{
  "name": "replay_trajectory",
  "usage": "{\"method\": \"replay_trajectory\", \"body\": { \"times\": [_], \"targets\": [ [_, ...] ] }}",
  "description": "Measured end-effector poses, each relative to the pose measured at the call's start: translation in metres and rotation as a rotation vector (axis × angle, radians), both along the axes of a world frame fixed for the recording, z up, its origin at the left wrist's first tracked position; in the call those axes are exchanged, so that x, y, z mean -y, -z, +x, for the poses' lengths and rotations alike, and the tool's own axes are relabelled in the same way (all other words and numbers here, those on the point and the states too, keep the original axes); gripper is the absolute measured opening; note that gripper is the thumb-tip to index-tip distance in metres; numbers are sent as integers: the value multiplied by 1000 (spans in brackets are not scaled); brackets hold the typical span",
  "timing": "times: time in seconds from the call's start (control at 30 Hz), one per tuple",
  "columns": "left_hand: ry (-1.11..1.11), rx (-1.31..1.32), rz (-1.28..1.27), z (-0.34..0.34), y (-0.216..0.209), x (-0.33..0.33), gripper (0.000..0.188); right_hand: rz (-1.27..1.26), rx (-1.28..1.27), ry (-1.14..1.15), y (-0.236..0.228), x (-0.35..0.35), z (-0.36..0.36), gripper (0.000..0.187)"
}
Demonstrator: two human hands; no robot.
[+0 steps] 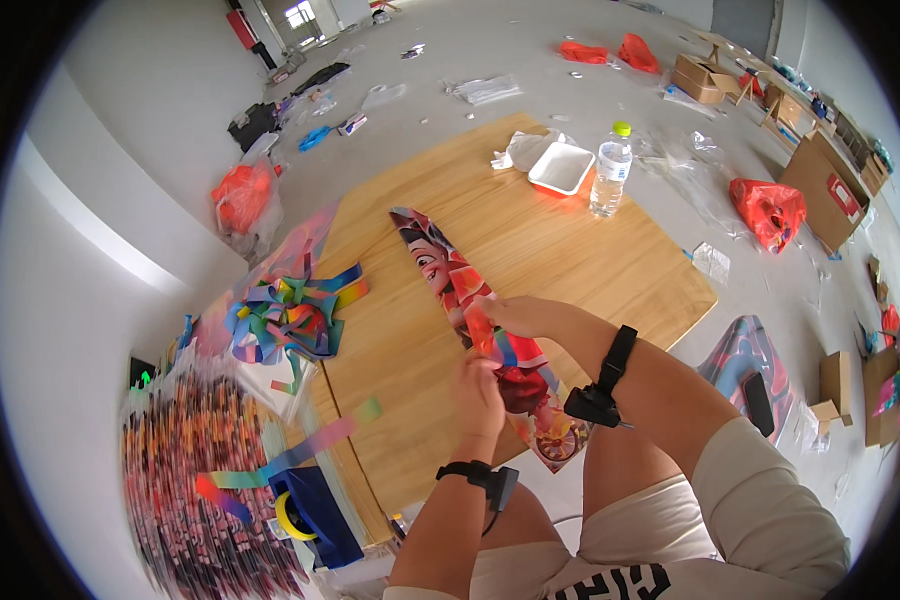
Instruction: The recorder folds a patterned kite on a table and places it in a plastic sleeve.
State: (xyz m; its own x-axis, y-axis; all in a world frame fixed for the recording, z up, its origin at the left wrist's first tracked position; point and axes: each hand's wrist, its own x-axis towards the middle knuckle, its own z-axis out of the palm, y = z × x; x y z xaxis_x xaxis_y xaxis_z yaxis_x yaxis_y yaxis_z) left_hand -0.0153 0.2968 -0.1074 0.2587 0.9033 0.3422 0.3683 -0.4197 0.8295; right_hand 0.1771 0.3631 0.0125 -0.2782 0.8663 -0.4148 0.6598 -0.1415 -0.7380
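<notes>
One long, narrow printed piece [445,265], covered with bright cartoon pictures, is held near its middle, slanted across the wooden bench [620,270], with its lower tip carried past the near edge. Its left side is pinched by the curled fingers of the left hand [480,395]; its right side is gripped, slightly farther up, by the right hand [520,315], though the fingertips are partly hidden. Both wrists are ringed by black straps [618,358] (a small dark device is borne on each). To the left, multicoloured ribbons [290,318] are heaped in a tangle, and a rainbow strip [315,440] is draped nearer the body. A yellow tape roll [287,520] is seen against a dark blue item [332,520], beside a thick stack of packaged printed goods [200,470]. Toward the far edge, a white tray [562,167] and a clear bottle [610,178] with a yellow-green cap are placed side by side.
</notes>
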Motion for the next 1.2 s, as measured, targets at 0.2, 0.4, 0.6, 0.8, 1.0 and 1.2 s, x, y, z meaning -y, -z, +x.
{"method": "replay_trajectory", "body": {
  "times": [0.2, 0.4, 0.6, 0.8, 1.0, 1.2],
  "targets": [
    [-421, -344, -62, -16, -5, -35, 38, 59, -98, 9, 13, 3, 2, 88],
    [-464, -483, -106, -5, -9, -40, 43, 88, -240, -37, 13, 14, 6, 78],
    [-469, -508, -185, 5, -27, -36, 39, 1, -64, -43, 18, 12, 4, 80],
    [-437, -522, -196, 9, -22, -40, 34, -11, 7, -19, 21, 12, 8, 77],
    [-464, -508, -121, 2, -13, -38, 30, 231, -76, 196, 28, 25, 14, 50],
    [-445, -501, -126, 6, -11, -37, 28, 816, 321, -123, 60, 79, 21, 58]
  ]
}}
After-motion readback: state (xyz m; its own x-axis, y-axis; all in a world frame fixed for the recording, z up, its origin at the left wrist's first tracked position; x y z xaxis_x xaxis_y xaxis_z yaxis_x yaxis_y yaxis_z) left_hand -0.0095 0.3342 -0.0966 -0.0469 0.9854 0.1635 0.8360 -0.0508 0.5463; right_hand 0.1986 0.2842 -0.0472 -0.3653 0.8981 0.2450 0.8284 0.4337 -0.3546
